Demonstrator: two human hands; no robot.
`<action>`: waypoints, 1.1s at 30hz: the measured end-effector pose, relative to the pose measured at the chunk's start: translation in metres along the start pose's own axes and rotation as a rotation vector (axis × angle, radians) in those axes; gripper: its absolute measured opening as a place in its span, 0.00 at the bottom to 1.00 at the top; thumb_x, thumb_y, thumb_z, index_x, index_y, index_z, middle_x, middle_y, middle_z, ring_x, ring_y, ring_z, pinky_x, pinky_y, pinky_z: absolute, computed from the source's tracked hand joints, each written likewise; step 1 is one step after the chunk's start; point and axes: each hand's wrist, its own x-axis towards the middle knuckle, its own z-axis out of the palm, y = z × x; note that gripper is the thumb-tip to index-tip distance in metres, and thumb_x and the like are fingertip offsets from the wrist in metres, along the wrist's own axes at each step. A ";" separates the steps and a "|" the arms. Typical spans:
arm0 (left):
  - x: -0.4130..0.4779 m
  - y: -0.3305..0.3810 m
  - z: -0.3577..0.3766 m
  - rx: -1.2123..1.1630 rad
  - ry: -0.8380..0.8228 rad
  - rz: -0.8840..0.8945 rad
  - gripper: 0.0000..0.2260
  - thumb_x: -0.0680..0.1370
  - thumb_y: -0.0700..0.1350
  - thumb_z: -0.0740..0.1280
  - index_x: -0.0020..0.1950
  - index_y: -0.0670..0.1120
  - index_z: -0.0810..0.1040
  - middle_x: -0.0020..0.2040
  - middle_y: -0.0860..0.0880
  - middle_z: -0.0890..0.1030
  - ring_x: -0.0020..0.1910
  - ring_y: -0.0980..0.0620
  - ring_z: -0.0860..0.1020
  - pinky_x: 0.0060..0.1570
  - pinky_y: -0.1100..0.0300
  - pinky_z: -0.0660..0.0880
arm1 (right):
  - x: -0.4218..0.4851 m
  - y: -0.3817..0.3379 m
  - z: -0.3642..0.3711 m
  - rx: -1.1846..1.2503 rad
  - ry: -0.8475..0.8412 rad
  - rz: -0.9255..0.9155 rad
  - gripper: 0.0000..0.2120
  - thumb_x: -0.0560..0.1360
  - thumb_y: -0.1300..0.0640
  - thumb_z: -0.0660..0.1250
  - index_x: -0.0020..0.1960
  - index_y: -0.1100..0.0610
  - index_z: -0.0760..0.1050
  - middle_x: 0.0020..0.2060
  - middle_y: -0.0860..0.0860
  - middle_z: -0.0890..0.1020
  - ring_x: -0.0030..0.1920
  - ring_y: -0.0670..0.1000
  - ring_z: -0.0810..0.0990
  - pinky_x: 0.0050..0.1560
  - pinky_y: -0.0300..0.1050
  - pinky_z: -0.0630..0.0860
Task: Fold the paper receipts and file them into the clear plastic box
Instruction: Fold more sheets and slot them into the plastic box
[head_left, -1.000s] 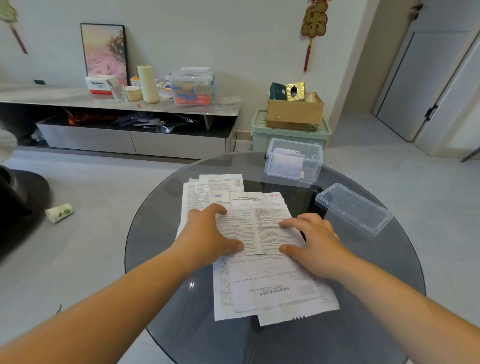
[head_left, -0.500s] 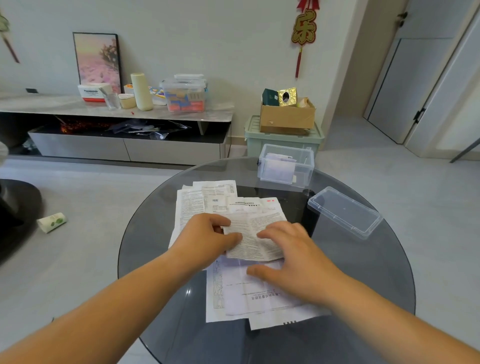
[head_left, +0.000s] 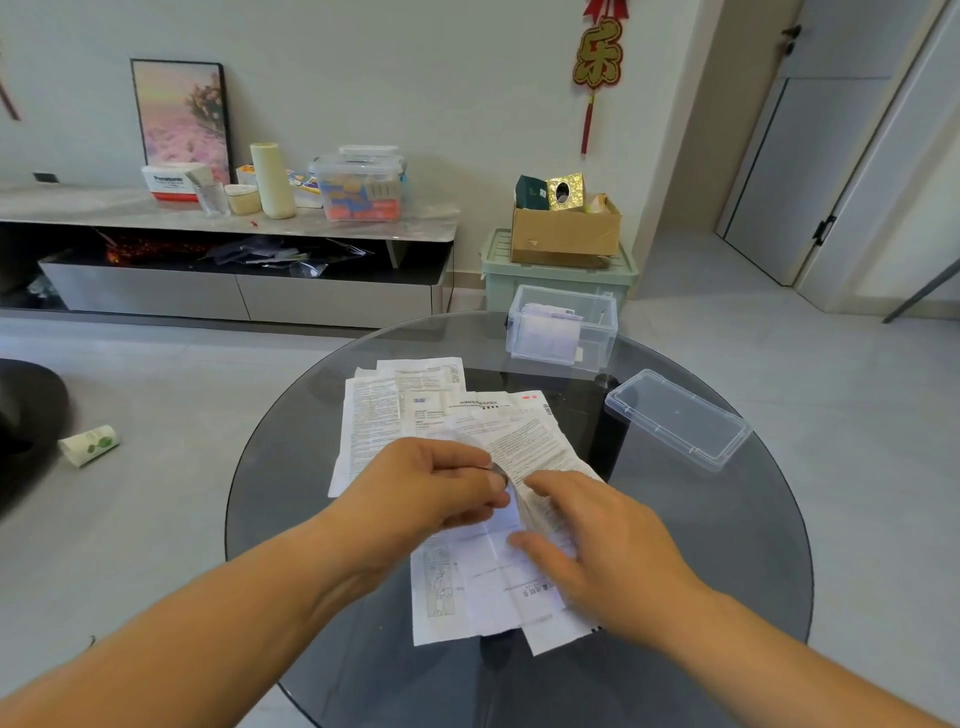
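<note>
Several printed paper receipts (head_left: 374, 415) lie overlapping on a round dark glass table (head_left: 701, 545). My left hand (head_left: 431, 483) pinches the left edge of one partly folded receipt (head_left: 535, 447) in the middle of the pile, lifting it slightly. From the right, my right hand (head_left: 597, 545) reaches in with fingers spread and rests on the same receipt. A clear plastic box (head_left: 563, 358) stands at the table's far edge with folded receipts inside. Its clear lid (head_left: 675, 415) lies flat to the right of the pile.
More white sheets (head_left: 467, 597) lie under my hands toward the near edge. Beyond the table stand a green crate (head_left: 498, 270) with a cardboard box on it and a low TV cabinet (head_left: 234, 291). A paper roll (head_left: 88, 444) lies on the floor at left.
My hands moved closer together over the pile. The left hand went from lying on the receipt to pinching its edge, and the sheet is folded narrower. The view tilted down slightly.
</note>
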 end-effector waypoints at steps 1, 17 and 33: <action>0.000 0.000 0.001 0.043 -0.009 0.011 0.13 0.75 0.40 0.74 0.59 0.44 0.82 0.47 0.48 0.87 0.50 0.51 0.85 0.56 0.56 0.81 | 0.000 0.001 0.001 0.031 0.042 -0.008 0.21 0.78 0.34 0.56 0.67 0.41 0.70 0.59 0.36 0.77 0.53 0.39 0.74 0.52 0.35 0.70; 0.018 -0.030 -0.013 0.958 0.008 0.226 0.12 0.77 0.61 0.68 0.51 0.54 0.83 0.47 0.58 0.82 0.43 0.56 0.80 0.45 0.58 0.80 | -0.011 0.029 -0.004 0.284 -0.055 0.124 0.08 0.79 0.43 0.63 0.53 0.44 0.78 0.45 0.41 0.77 0.48 0.41 0.75 0.45 0.34 0.72; 0.037 -0.052 0.001 1.188 0.258 0.045 0.37 0.64 0.77 0.65 0.62 0.55 0.64 0.58 0.56 0.67 0.59 0.51 0.65 0.62 0.52 0.66 | 0.019 0.000 0.005 0.036 -0.046 0.306 0.35 0.70 0.32 0.67 0.70 0.43 0.57 0.59 0.42 0.73 0.57 0.48 0.65 0.57 0.49 0.61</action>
